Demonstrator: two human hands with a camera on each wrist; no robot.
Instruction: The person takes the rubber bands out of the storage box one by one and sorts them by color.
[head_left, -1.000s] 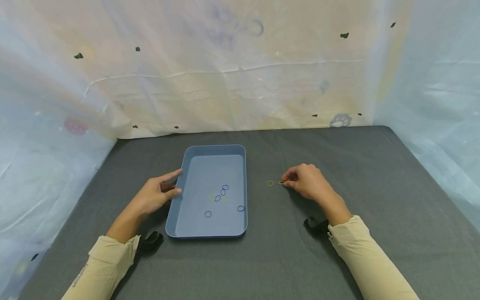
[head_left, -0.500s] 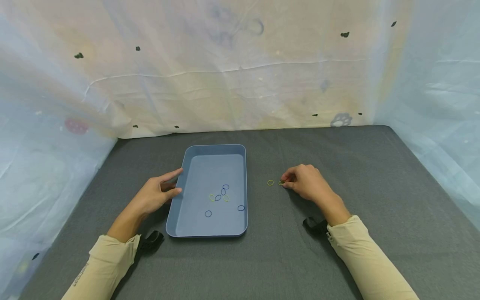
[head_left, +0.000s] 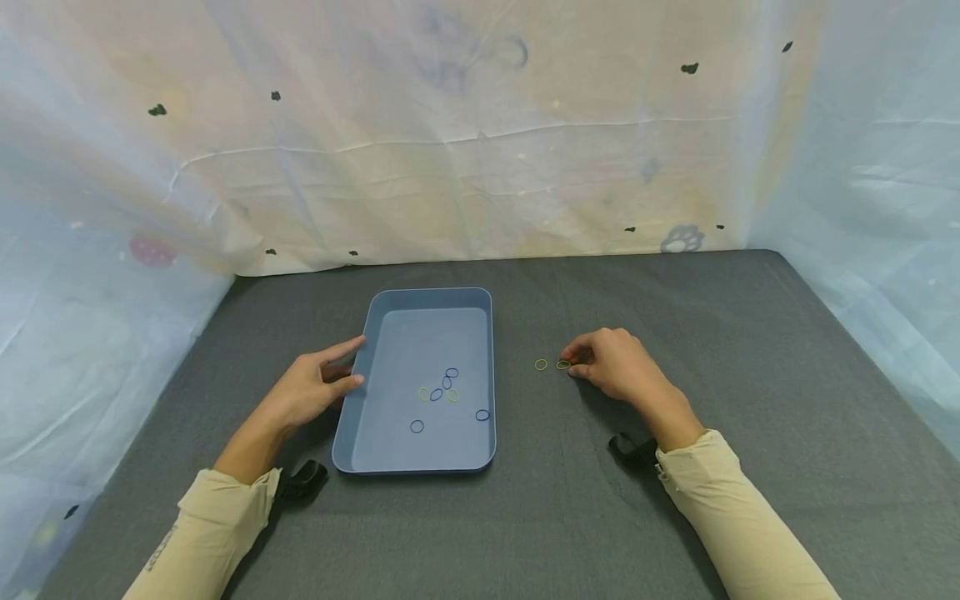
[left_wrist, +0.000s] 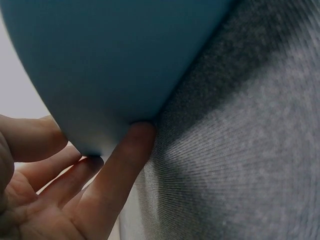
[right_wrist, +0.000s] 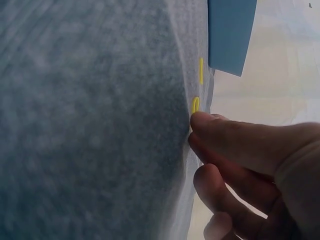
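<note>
Yellow and thin, the small ring (right_wrist: 195, 102) is at the fingertips of your right hand (head_left: 618, 367), over the grey cloth (head_left: 540, 517) to the right of the blue tray (head_left: 420, 342). Your thumb and finger pinch its right-hand edge; they cover that part, so how much of the band they have is hard to tell. Your left hand (head_left: 303, 390) rests fairly straight fingers and thumb against the tray's left side without wrapping round it.

The likeliest trouble, I'd judge, is a slip: with a slight band caught only at its edge, the ring could spring away or drop if your pinch loosens. Dragging it leftward could knock the second yellow ring (right_wrist: 201, 71), just beside it on the tray side. Too hard a push from your left hand might shift the tray and the loose blue rings (head_left: 417, 427) inside.

From the head view, your pinched ring shows as a flattened oval, its long axis roughly left to right: one end at your fingertips, the other pointing toward the second ring and the tray.
</note>
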